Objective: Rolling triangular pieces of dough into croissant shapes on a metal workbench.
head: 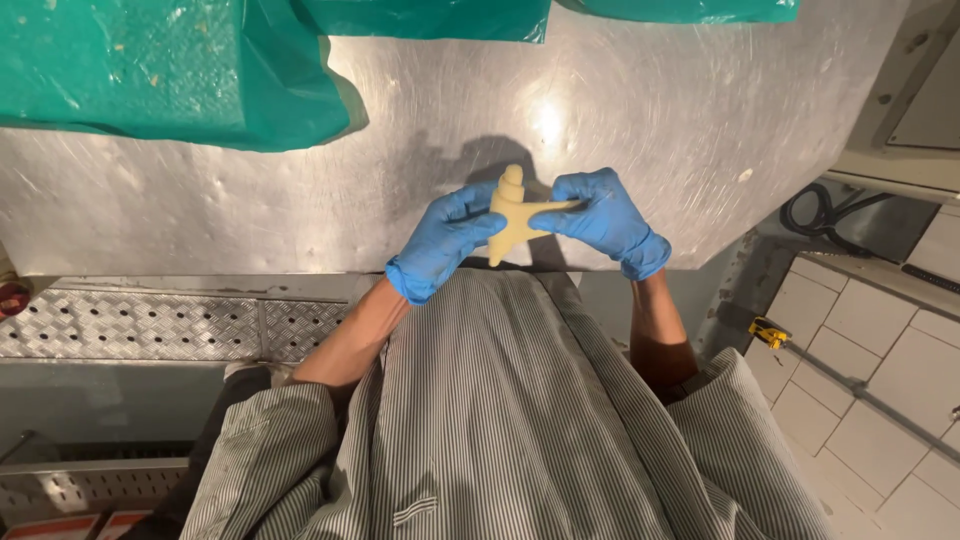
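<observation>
While both my gloved hands, left hand point(447, 238) and right hand point(602, 218), pinch it above the table point(300, 200), the pale dough point(512, 212) looks partly rolled, fingers closed on it.

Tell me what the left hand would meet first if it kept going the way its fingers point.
The left hand points right and slightly up, already touching the pale dough piece. Going on, it would press into that dough, then likely reach the right hand holding the other side. Depth looks shared, though one view cannot confirm it.
</observation>
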